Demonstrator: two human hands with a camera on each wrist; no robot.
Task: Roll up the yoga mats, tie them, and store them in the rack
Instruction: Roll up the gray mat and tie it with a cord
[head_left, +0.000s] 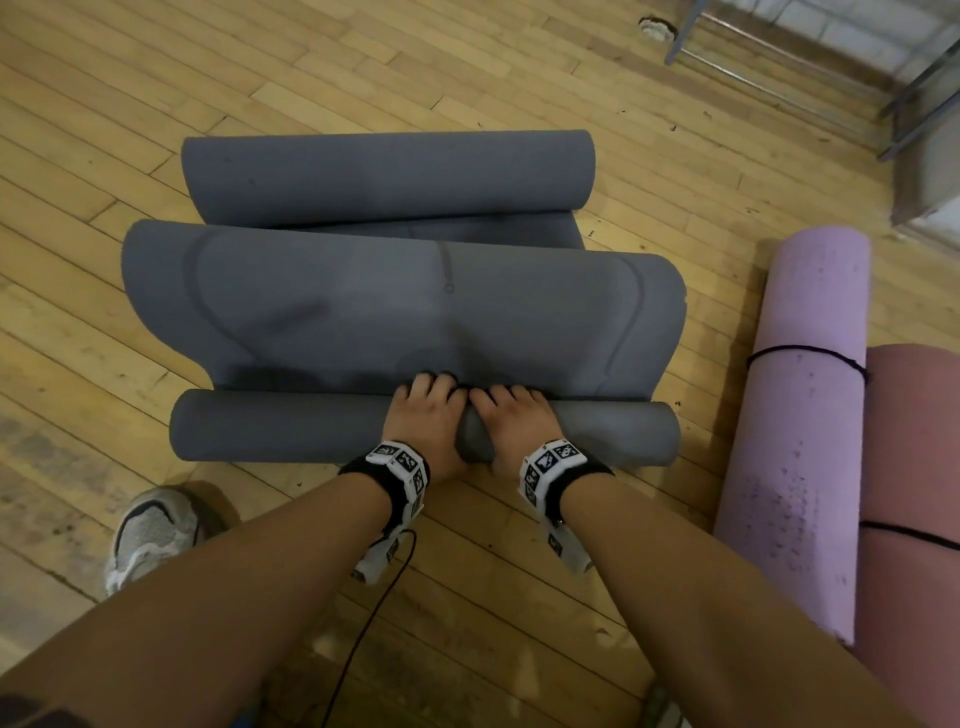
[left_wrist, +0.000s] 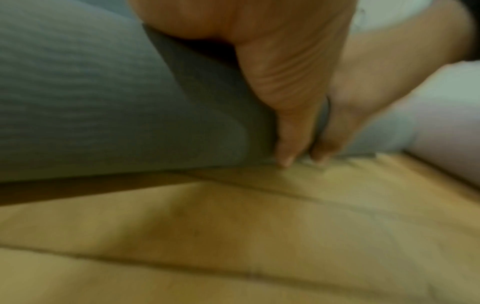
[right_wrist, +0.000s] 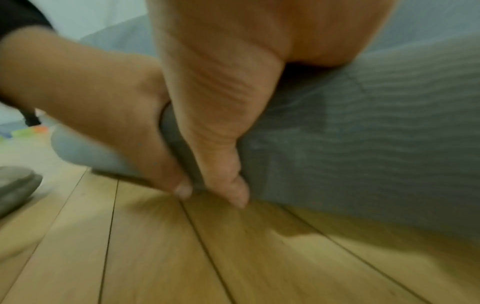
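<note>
A grey yoga mat (head_left: 395, 301) lies on the wooden floor, buckled in the middle, with its far end curled into a loose roll (head_left: 389, 171). Its near end is wound into a tight roll (head_left: 275, 426). My left hand (head_left: 426, 410) and right hand (head_left: 511, 415) sit side by side at the middle of that near roll, fingers curled over its top. In the left wrist view my left thumb (left_wrist: 285, 123) runs down the roll's near side (left_wrist: 91, 102) to the floor. In the right wrist view the right thumb (right_wrist: 221, 144) does the same against the ribbed roll (right_wrist: 363, 133).
A lilac rolled mat (head_left: 810, 405) tied with black cord lies to the right, and a pink rolled mat (head_left: 914, 493) lies beside it. A metal rack frame (head_left: 779, 57) stands at the far right. My grey shoe (head_left: 150, 530) is at the near left.
</note>
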